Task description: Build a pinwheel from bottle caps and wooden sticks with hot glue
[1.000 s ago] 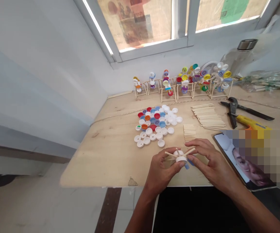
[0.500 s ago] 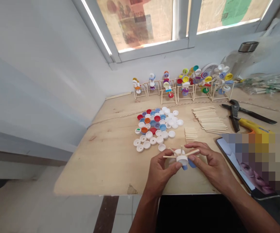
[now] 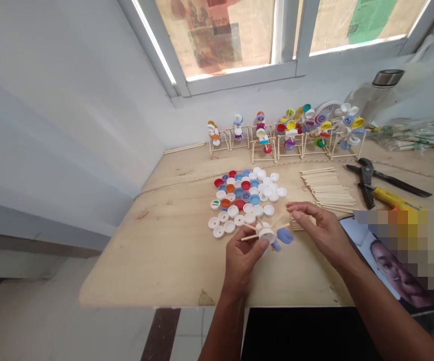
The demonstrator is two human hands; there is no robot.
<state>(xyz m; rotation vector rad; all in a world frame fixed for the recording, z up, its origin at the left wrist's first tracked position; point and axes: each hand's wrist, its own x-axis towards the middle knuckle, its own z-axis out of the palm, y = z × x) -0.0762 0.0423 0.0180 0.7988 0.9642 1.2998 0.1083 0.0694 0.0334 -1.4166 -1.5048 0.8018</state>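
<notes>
My left hand (image 3: pixel 242 255) pinches a small wheel of white bottle caps (image 3: pixel 266 234) with wooden sticks poking out around it. Two blue caps (image 3: pixel 285 236) sit on the wheel's right and lower sides. My right hand (image 3: pixel 316 228) is apart from the wheel, its fingers stretched out over a small pile of short sticks (image 3: pixel 296 224) that it partly hides. No object shows between its fingers. Just beyond my left hand lie many loose bottle caps (image 3: pixel 233 211), white, blue, red and orange.
Longer sticks (image 3: pixel 329 188) lie in a pile beside black pliers (image 3: pixel 367 183) and a yellow glue gun (image 3: pixel 393 199). A phone (image 3: pixel 371 250) rests at the right. Several stick frames with cap wheels (image 3: pixel 290 143) line the wall. A bagged bundle of sticks (image 3: pixel 420 134) lies at the back right.
My right hand has let go of the wheel and moved up and right to the short sticks. My left hand has shifted slightly left with the wheel, which is now tilted.
</notes>
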